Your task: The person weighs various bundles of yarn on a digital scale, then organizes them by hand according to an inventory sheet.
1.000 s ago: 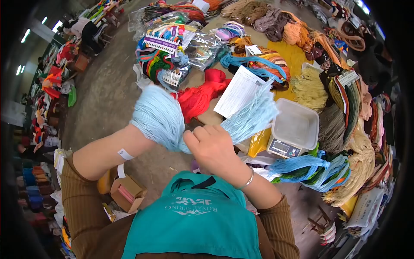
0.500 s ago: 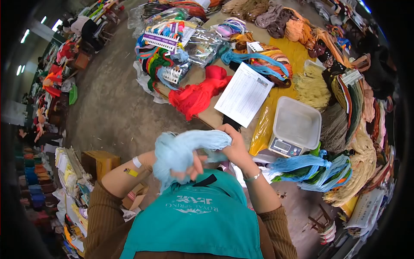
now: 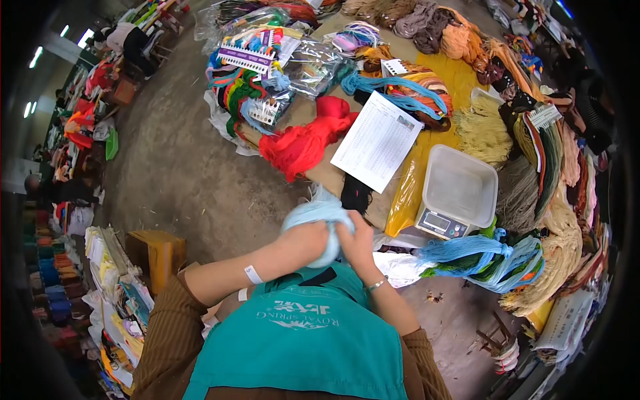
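A pale blue skein of yarn (image 3: pixel 317 212) is bunched up in front of the teal apron (image 3: pixel 300 333). My left hand (image 3: pixel 305 243) is closed on it from the left, its back turned up and its fingertips hidden. On the right side of the bundle my right hand (image 3: pixel 357 243) grips the same yarn, its fingers bent around a strand. Both hands are close together. Red yarn (image 3: pixel 300 143) and a printed sheet (image 3: pixel 377 142) lie on the table just beyond them.
A scale (image 3: pixel 440 225) carries a plastic tub (image 3: pixel 460 185) at the right. Blue and green yarn (image 3: pixel 480 261) lies below it. Many coloured skeins cover the table. A cardboard box (image 3: pixel 157 259) stands at the left; a person (image 3: pixel 127 43) bends over far off.
My left hand has moved up and right, over the yarn and beside my right hand. The yarn, earlier spread out to the left, is now gathered into a compact loop.
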`<action>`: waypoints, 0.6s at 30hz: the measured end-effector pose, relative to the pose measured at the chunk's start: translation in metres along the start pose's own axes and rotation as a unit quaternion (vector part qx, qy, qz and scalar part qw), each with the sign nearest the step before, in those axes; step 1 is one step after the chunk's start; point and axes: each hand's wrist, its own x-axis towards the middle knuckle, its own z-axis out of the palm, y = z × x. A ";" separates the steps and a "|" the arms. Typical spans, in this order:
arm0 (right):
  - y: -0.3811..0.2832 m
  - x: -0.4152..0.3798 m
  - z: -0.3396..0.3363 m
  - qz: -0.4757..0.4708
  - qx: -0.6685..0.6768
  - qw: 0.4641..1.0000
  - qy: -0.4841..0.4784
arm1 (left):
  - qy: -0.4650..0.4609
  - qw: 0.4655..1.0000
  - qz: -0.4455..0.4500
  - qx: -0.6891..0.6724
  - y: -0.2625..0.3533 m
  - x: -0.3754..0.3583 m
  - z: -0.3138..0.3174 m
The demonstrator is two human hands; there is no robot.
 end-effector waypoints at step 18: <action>-0.033 -0.055 -0.095 -0.150 -0.137 0.977 0.060 | 0.116 0.969 0.137 -0.170 0.031 0.065 -0.020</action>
